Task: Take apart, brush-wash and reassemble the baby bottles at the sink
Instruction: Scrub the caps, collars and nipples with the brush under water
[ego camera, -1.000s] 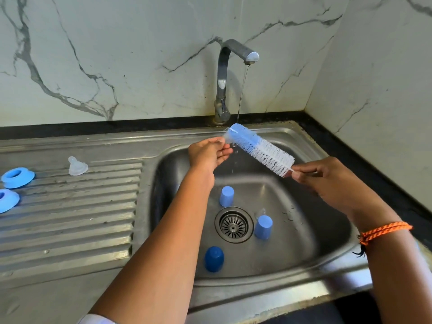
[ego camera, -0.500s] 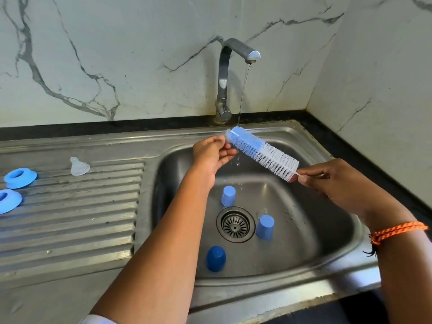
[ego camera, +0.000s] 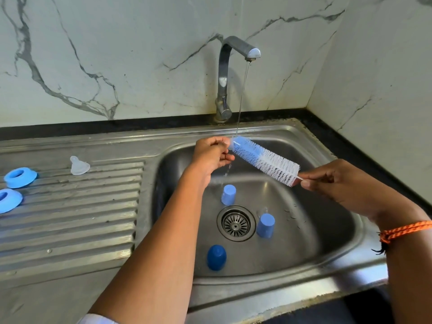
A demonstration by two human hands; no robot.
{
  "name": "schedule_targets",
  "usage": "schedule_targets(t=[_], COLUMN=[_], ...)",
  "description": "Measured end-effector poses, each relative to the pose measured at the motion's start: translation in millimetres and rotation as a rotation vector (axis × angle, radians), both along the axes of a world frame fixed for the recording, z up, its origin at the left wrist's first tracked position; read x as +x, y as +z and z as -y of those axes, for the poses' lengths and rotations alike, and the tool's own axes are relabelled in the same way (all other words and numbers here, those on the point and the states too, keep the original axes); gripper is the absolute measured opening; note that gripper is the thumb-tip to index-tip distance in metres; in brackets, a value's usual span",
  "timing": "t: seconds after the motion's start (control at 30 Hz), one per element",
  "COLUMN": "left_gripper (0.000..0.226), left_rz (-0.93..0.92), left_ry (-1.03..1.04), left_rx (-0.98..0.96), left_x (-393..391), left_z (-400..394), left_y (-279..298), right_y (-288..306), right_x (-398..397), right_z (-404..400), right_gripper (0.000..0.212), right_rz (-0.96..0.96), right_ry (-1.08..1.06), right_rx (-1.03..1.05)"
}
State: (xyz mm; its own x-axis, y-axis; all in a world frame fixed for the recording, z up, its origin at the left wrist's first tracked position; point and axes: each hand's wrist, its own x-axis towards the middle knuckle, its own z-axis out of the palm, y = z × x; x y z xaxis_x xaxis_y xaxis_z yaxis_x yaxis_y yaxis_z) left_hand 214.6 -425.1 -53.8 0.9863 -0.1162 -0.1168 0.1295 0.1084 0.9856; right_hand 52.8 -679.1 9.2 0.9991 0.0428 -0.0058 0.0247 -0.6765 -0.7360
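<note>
Under the tap's thin water stream (ego camera: 242, 99) my left hand (ego camera: 211, 155) grips a small clear piece (ego camera: 230, 144), mostly hidden by the fingers. The tip of a bottle brush (ego camera: 264, 160) with blue and white bristles sits against that piece. My right hand (ego camera: 339, 183) pinches the brush's thin handle at its lower right end. Two light blue caps (ego camera: 228, 194) (ego camera: 265, 225) and a dark blue cap (ego camera: 216, 257) stand in the sink basin (ego camera: 311, 230). A clear teat (ego camera: 79, 166) and two blue screw rings (ego camera: 20, 177) (ego camera: 8, 199) lie on the drainboard.
The steel tap (ego camera: 225, 73) rises behind the basin and is running. A drain strainer (ego camera: 236, 223) sits in the basin's middle between the caps. The ribbed drainboard (ego camera: 77, 218) stretches left. Marble walls close in at the back and right.
The brush and my right hand have shifted slightly right and down. My left hand keeps its hold at the brush tip under the stream.
</note>
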Motion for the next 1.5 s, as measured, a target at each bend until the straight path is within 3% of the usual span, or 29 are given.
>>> schedule_targets(t=[0.23, 0.53, 0.8, 1.0, 1.1, 1.23, 1.33, 1.5], left_gripper=[0.016, 0.027, 0.038, 0.042, 0.042, 0.036, 0.027, 0.015], left_rz=[0.014, -0.021, -0.088, -0.099, -0.098, -0.128, -0.121, -0.061], left_ry=[-0.024, 0.275, 0.156, 0.131, 0.099, 0.137, 0.143, 0.055], left_rx=[0.037, -0.057, -0.069, -0.059, -0.078, -0.160, -0.212, -0.290], left_x=[1, 2, -2, 1, 0, 3, 3, 0], left_z=[5, 1, 1, 0, 2, 2, 0, 4], left_y=[-4, -5, 3, 3, 0, -2, -2, 2], right_y=[-3, -2, 1, 1, -1, -3, -7, -9], right_x=[3, 2, 0, 2, 3, 4, 6, 9], right_z=[1, 7, -5, -5, -6, -3, 2, -2], right_gripper=[0.021, 0.029, 0.020, 0.020, 0.019, 0.029, 0.040, 0.030], right_rz=[-0.020, 0.046, 0.114, 0.156, 0.127, 0.091, 0.038, 0.020], right_ry=[0.018, -0.076, -0.112, -0.218, -0.172, -0.040, -0.055, -0.124], right_rx=[0.043, 0.098, -0.142, -0.152, -0.134, -0.022, 0.075, 0.146])
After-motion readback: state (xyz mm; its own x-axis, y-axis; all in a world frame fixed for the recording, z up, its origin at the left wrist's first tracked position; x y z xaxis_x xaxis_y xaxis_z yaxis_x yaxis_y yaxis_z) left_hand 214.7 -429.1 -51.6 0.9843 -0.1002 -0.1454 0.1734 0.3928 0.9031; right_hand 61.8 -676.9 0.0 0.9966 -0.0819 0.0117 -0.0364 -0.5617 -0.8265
